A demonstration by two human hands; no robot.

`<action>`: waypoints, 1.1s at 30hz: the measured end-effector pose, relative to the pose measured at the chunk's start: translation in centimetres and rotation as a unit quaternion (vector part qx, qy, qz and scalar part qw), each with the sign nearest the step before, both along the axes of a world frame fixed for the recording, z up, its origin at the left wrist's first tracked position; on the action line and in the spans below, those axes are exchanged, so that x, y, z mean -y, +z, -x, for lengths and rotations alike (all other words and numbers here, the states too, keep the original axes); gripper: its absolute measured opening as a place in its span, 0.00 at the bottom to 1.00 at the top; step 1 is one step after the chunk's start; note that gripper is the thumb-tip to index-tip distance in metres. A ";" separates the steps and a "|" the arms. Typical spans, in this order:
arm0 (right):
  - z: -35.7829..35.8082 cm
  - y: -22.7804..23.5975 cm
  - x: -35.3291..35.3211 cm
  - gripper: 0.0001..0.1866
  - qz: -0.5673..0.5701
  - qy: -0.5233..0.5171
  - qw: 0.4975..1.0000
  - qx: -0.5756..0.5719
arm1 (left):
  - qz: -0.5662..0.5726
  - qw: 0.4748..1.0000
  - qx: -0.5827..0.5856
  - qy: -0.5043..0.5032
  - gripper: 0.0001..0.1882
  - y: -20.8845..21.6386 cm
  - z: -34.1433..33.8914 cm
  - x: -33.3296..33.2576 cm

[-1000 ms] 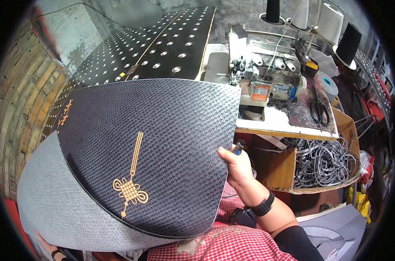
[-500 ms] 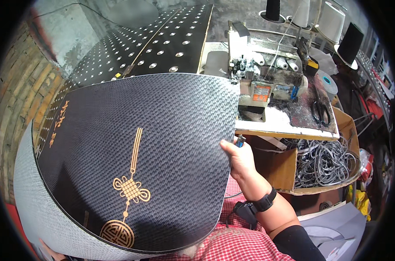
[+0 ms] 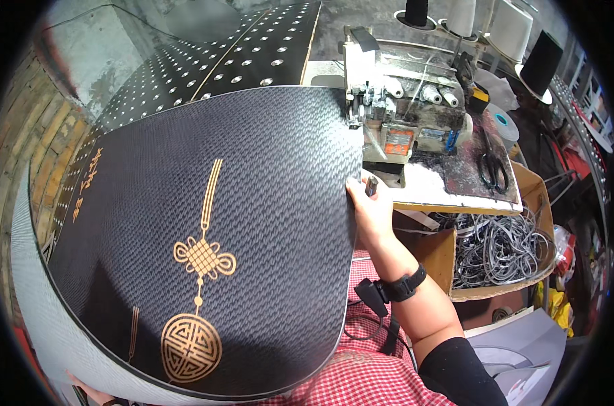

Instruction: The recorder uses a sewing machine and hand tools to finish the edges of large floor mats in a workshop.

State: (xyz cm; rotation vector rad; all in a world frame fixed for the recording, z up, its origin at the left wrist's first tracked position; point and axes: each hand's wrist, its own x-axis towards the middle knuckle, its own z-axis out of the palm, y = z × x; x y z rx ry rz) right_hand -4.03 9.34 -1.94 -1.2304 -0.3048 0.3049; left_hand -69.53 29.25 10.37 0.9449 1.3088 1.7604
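A large dark grey mat with a woven texture and gold knot and medallion prints spreads before me. Its pale underside curls up at the left. At its far right corner, the edge lies at the needle area of a sewing machine. My right hand grips the mat's right edge, thumb on top. A small dark-tipped object pokes up from that hand; its kind is unclear. Only a bit of my left hand shows at the lower left by the curled underside; its fingers are mostly hidden.
Black scissors lie on the machine's table. Below stands a cardboard box of tangled grey strips. Thread cones rise behind the machine. A black surface with metal studs extends at the back left.
The mat has moved away from me, its far edge now further in at the machine. My right hand has gone forward with it, still on the edge.
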 end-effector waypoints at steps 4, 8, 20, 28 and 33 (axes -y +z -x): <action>3.2 -0.6 2.0 0.25 0.075 0.004 0.981 0.181 | -0.005 0.999 0.035 0.003 0.36 -0.9 -0.8 0.3; 7.3 1.2 4.1 0.34 -0.009 0.064 0.996 0.056 | 0.015 0.999 0.041 -0.010 0.35 -3.0 -0.3 -1.2; 0.5 0.8 1.1 0.22 0.081 -0.018 0.969 0.234 | 0.087 0.993 0.052 -0.055 0.34 -3.9 -0.7 -0.1; 7.4 1.1 5.0 0.24 0.078 0.047 0.965 0.245 | 0.140 0.985 0.051 -0.088 0.33 -3.6 -1.9 -0.1; 7.8 0.8 5.6 0.22 0.094 0.033 0.961 0.256 | 0.171 0.978 0.060 -0.106 0.32 -4.0 -3.2 0.3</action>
